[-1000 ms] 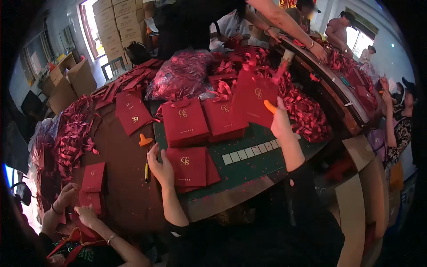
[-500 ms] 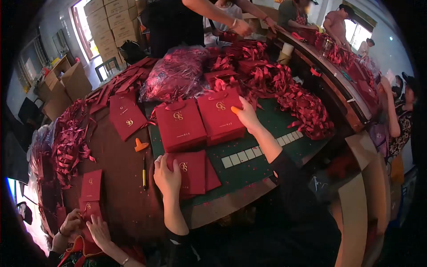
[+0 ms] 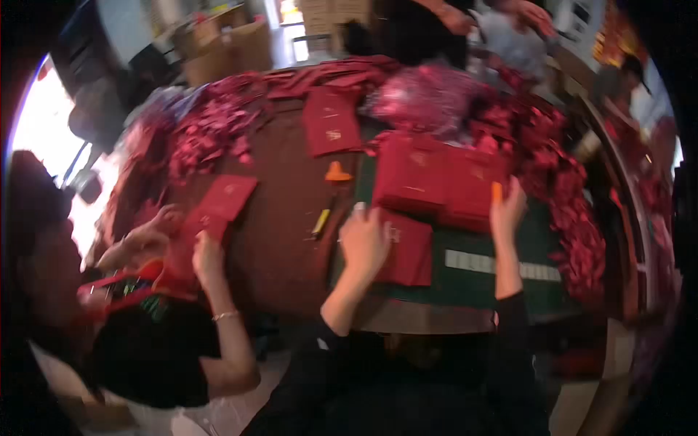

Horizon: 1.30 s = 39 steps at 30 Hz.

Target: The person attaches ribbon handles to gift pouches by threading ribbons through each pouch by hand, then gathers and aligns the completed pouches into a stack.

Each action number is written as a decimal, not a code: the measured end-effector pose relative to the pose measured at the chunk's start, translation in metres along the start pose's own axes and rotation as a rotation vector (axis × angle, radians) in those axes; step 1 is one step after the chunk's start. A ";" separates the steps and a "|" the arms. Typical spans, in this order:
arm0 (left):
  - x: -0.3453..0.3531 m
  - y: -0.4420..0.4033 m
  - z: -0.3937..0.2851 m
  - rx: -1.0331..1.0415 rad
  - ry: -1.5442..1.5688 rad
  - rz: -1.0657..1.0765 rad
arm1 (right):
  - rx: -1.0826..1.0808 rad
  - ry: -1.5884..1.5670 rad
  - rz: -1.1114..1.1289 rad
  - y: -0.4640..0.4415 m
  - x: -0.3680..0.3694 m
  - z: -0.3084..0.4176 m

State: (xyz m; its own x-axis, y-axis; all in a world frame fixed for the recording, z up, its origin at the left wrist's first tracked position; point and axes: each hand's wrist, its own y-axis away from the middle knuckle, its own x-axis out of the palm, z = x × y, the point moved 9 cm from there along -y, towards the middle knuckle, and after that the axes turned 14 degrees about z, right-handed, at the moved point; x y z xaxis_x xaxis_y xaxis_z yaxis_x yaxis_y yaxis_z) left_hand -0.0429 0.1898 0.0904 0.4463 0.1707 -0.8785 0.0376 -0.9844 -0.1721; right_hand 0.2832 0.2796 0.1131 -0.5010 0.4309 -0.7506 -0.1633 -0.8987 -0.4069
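My left hand point(image 3: 366, 242) rests at the left edge of the lower red bag point(image 3: 408, 251); its fingers are blurred, and I cannot make out whether they grip the bag. On the right side, my right hand point(image 3: 508, 210), with an orange cover on one finger, is at the right edge of the right stack of red bags point(image 3: 469, 185); its grip is smeared too. Directly left of that stack is another stack of red bags point(image 3: 411, 171) with gold print. All of these lie on the green mat point(image 3: 465, 294).
An orange piece point(image 3: 337, 172) and a yellow cutter point(image 3: 320, 223) lie on the brown cloth. Behind are a plastic-wrapped bundle point(image 3: 425, 98) and red ribbons point(image 3: 578, 240). A co-worker's hands point(image 3: 207, 258) handle red bags at the left. A white strip point(image 3: 469, 260) crosses the mat.
The view has swung left and is blurred. Since a second ago, the bag at my right hand has come down onto the right stack. My left hand has moved to the lower bag's edge.
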 end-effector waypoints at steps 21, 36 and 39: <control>-0.022 0.235 0.020 0.134 0.466 -0.193 | -0.800 0.181 0.990 0.212 0.067 0.159; 0.014 0.125 0.051 -0.191 0.330 0.221 | -0.831 0.044 0.893 0.214 0.094 0.127; 0.008 0.123 0.047 -0.127 0.254 0.128 | -0.827 0.021 0.875 0.215 0.090 0.116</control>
State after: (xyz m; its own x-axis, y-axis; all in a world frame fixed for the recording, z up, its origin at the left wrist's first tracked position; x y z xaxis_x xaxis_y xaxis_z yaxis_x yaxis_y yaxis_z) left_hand -0.0766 0.0721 0.0413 0.6630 0.0444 -0.7473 0.0708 -0.9975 0.0036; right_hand 0.1039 0.1157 0.0184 -0.1549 -0.2907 -0.9442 0.8234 -0.5661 0.0392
